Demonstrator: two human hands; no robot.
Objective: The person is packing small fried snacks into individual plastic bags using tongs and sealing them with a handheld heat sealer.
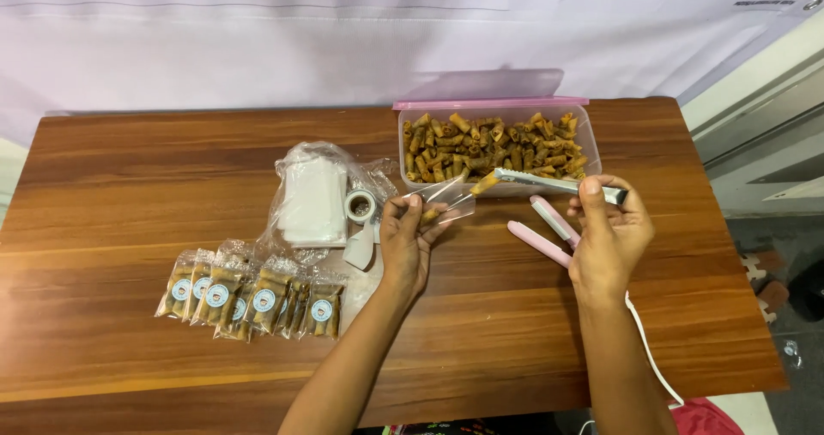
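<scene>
We see the left hand (pixel 403 244) pinching a small clear pouch (pixel 442 202) by its edge, fingers closed on the film so the open mouth faces right. One roll seems already inside it, though the glare on the plastic makes that hard to confirm. The right hand (pixel 606 238) is closed around metal tongs (pixel 549 182), whose tips grip a single fried roll (pixel 483 184) right at the mouth of the pouch.

Just behind the hands stands a clear plastic tub (pixel 590 148) full of the same golden-brown rolls, its pink lid (pixel 481 86) propped behind it. A pink handheld sealer (pixel 541 233) lies open on the counter (pixel 129 169) beneath the right hand, and a white cord (pixel 652 349) runs from there toward the near edge.

To the left of the left hand we find a crumpled clear bag holding a stack of empty pouches (pixel 311 199), with a roll of stickers (pixel 360 205) beside it. Nearer the front left, a row of filled, labelled packets (pixel 253 296) lies side by side on the counter.
</scene>
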